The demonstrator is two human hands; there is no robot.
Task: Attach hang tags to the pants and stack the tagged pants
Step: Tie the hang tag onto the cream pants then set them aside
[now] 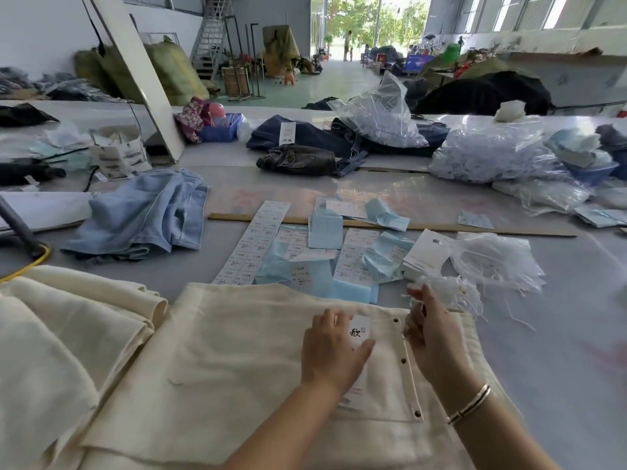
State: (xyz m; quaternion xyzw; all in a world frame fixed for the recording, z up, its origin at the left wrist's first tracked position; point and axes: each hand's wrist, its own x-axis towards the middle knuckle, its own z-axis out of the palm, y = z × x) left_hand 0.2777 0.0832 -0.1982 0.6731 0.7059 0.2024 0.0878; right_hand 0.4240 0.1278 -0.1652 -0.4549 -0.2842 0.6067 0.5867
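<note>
Two bare hands work over cream pants (237, 351) laid flat on the grey table (559, 334), head view only. Left hand (330, 354) lies palm-down with fingers spread on a white hang tag (359, 334), pressing it flat against the fabric near the row of dark snap buttons (403, 361); a black printed character shows on the tag between the fingers. Right hand (431, 337), silver bangle (470, 403) on the wrist, sits at the waistband edge just beside the snaps, fingers curled in a narrow pinch; what it pinches cannot be told, though a bundle of white tag strings (451, 293) lies touching its fingertips. More cream pants (68, 320) lie folded to the left, touching the worked pair. Beyond: sheets of printed labels (251, 239), pale blue tags (324, 228), a wooden ruler (441, 228), light blue jeans (146, 215), a clear bag of strings (492, 262).
</note>
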